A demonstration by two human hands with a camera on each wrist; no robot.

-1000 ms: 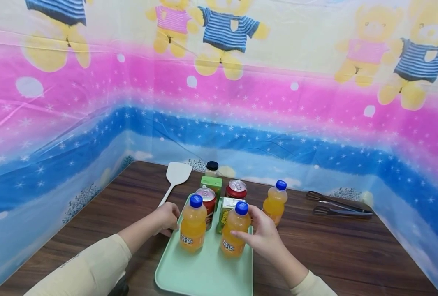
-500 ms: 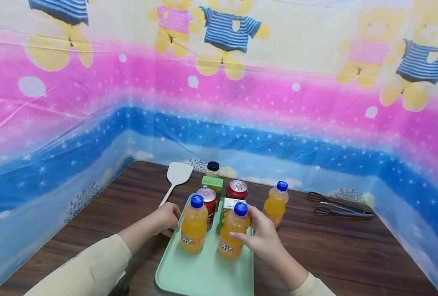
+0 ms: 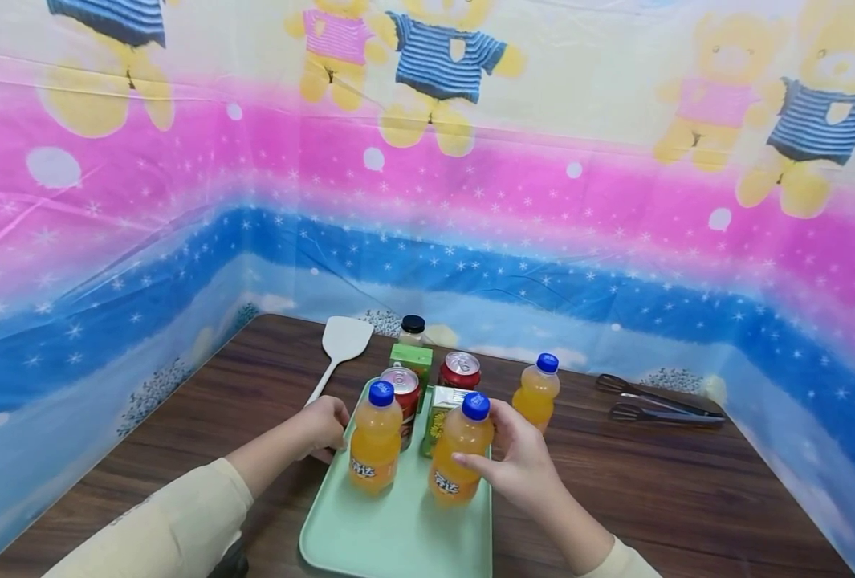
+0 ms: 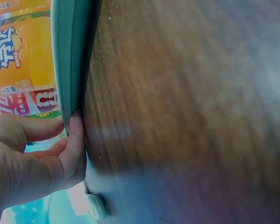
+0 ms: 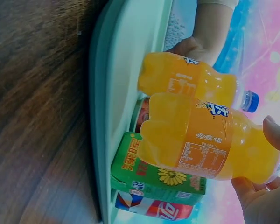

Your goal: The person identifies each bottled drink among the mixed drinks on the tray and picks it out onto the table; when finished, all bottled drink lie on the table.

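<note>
My left hand (image 3: 323,427) pinches the left rim of a pale green tray (image 3: 384,534), with thumb above and fingers below in the left wrist view. My right hand (image 3: 524,459) grips an orange soda bottle (image 3: 462,457) near its blue cap. In the right wrist view, its base seems slightly above the tray. A second orange soda bottle (image 3: 375,449) stands on the tray's left side. Behind the two bottles are a red soda can (image 3: 404,385) and a green drink carton (image 3: 437,425). Another green carton (image 3: 410,357) and a second red can (image 3: 461,369) stand farther back.
A third orange soda bottle (image 3: 536,393) stands on the table (image 3: 637,490), right of the tray. Metal tongs (image 3: 658,411) lie at the far right. A white spatula (image 3: 346,339) and a black-capped jar (image 3: 413,327) are at the back, near the patterned curtain.
The bottle in my right hand shifts slightly left, then back right, leaning a little. My left hand keeps its hold on the tray rim.
</note>
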